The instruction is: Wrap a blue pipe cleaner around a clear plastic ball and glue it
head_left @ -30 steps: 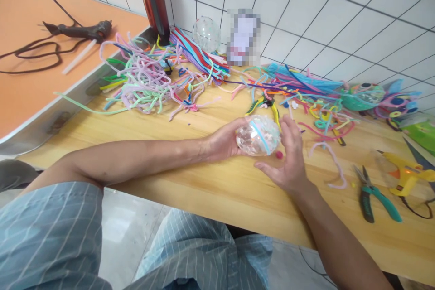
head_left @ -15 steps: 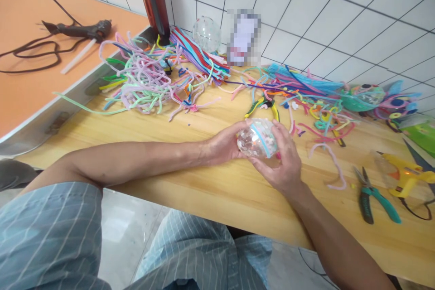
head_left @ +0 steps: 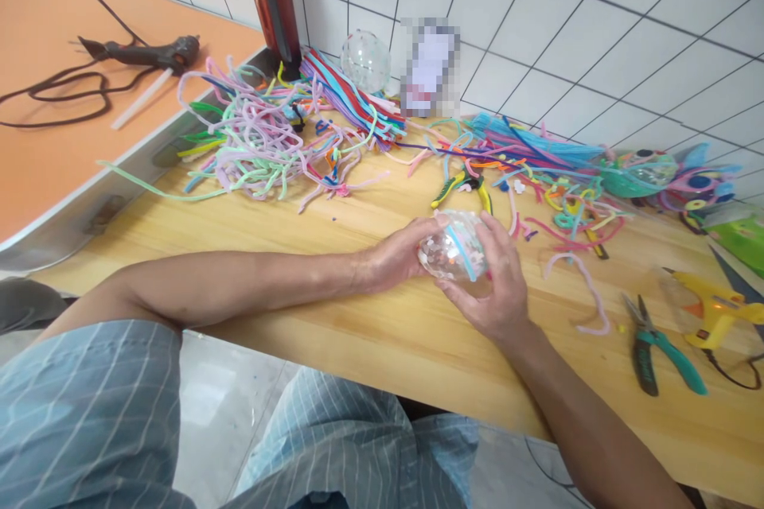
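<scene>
A clear plastic ball [head_left: 445,250] with pale bits inside and a light-blue strip across it is held just above the wooden table [head_left: 286,223]. My left hand [head_left: 403,254] is closed round its left side. On the right side, my right hand [head_left: 498,286] grips it with thumb below and fingers on top. Just beyond the ball lie yellow-and-black pliers [head_left: 447,189]. Pink and red pipe cleaners [head_left: 558,235] are scattered to the right of my right hand.
Tangled pipe cleaners [head_left: 256,131] and bundled ones [head_left: 352,95] line the back. Teal-handled pliers [head_left: 668,354] and a yellow glue gun [head_left: 713,306] lie right. A black glue gun [head_left: 143,53] lies on the orange surface. A red flask [head_left: 268,8], another clear ball [head_left: 365,61] and a phone [head_left: 428,67] stand against the wall.
The ball has turned slightly between my hands, with its blue strip a little shifted. Both hands keep their hold and nearly the same place.
</scene>
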{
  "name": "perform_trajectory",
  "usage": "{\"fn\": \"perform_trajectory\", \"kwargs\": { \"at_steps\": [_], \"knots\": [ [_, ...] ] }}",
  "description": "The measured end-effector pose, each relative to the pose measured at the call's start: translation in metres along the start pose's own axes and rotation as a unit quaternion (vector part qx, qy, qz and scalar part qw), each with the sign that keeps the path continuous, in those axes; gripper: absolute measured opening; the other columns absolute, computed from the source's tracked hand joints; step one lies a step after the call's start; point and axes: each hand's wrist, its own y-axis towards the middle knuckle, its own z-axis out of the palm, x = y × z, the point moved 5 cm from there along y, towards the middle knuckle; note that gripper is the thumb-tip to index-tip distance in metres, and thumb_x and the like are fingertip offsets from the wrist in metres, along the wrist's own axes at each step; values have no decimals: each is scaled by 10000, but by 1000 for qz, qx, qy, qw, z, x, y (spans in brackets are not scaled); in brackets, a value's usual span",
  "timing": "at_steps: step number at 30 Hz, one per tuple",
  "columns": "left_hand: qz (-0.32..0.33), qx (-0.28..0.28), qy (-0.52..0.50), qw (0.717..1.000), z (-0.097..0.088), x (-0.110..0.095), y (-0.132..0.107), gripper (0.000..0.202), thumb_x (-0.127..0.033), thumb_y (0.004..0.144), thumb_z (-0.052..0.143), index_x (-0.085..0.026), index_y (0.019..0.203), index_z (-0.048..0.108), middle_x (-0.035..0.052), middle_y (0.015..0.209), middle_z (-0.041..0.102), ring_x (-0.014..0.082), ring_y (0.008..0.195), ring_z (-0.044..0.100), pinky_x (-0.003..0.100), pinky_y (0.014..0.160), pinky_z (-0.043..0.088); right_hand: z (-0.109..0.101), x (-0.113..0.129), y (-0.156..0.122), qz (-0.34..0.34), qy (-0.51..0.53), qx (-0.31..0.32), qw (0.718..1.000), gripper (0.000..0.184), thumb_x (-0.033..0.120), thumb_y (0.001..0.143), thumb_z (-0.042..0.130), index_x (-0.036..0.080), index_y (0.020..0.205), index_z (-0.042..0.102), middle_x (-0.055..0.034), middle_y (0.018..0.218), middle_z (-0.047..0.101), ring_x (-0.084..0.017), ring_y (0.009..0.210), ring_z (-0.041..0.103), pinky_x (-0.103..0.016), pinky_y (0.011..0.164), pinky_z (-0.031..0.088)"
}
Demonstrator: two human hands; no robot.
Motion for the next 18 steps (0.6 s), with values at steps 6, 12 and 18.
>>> {"fn": "perform_trajectory", "kwargs": {
  "at_steps": [6,12,18],
  "knots": [
    [4,15,1,1000,1,1,-1,530,-586,785,905,-169,1083,769,61,978,804,204,897,741,331,858,629,-2,5,1,-21,-1,-16,1000,993,322,870,859,261,1717,345,-193,1680,526,-395,1504,581,-593,1149,593],
    [2,24,2,1000,0,3,1,470,-566,847,856,-166,1083,781,71,1001,825,205,891,757,333,875,629,-1,3,0,-13,-1,0,1000,1005,321,879,845,289,1729,310,-181,1690,512,-401,1512,573,-623,1182,565],
    [-43,3,-42,998,0,-1,0,358,-450,1022,633,-193,1238,757,88,1137,844,209,942,791,347,885,656,-2,-4,-3,19,1,8,1000,1152,522,870,855,288,1764,169,-203,1762,397,-450,1595,455,-706,1227,485]
  ]
}}
